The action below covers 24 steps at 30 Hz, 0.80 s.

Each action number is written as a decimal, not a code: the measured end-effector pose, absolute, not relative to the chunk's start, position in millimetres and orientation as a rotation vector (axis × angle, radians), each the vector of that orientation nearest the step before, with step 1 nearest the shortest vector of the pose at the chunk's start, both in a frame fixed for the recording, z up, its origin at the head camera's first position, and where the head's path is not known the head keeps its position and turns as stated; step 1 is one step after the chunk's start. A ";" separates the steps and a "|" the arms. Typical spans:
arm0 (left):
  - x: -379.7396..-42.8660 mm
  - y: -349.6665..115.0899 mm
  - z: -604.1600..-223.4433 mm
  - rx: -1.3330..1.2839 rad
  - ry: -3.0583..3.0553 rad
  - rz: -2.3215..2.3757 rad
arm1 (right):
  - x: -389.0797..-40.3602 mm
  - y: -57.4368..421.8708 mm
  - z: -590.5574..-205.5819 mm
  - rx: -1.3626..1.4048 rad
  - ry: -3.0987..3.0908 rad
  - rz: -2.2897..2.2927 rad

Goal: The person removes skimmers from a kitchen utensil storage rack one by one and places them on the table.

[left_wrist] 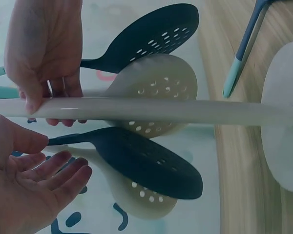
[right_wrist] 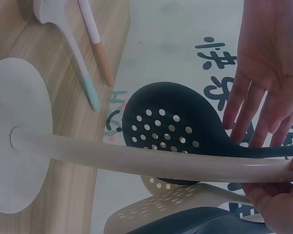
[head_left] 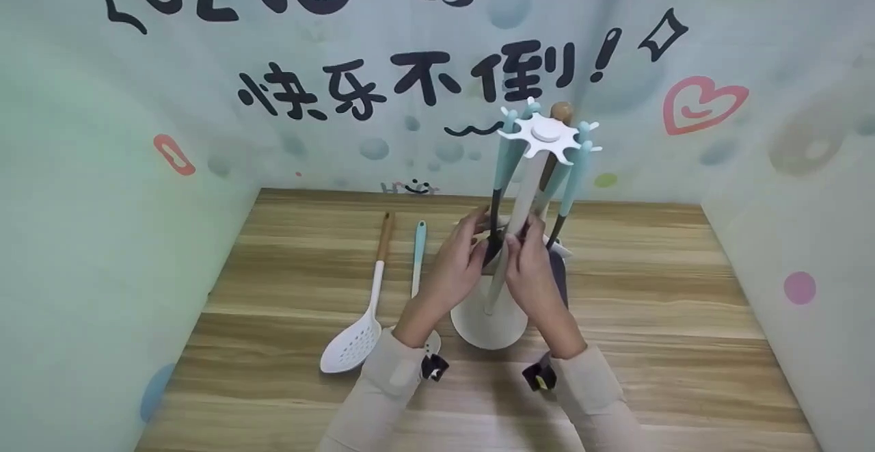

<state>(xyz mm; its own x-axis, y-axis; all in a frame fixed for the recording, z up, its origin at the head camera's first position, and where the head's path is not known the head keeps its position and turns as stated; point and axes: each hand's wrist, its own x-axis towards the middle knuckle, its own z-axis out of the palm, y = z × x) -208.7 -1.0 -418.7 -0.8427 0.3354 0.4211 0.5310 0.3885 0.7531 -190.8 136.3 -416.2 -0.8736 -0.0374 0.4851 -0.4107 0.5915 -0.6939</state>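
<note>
A utensil stand with a white hooked top, a pale pole and a round base stands in front of me, several turquoise-handled utensils hanging from it. Thumb in front and fingers behind, my right hand grips the pole below the hooks. My left hand is to the left of the pole, fingers loosely extended, with its thumb tip at the handle of a hanging dark skimmer. Beside that skimmer hang pale slotted utensils and a second dark skimmer.
On the wooden table to the left lie a white slotted spoon with a wooden handle and a white utensil with a turquoise handle. A dark utensil lies right of the stand. A printed cloth hangs behind.
</note>
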 end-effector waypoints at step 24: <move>-207.7 2.0 -423.5 -0.711 -2.427 -1.608 | -190.7 135.8 -417.2 0.371 -2.377 1.186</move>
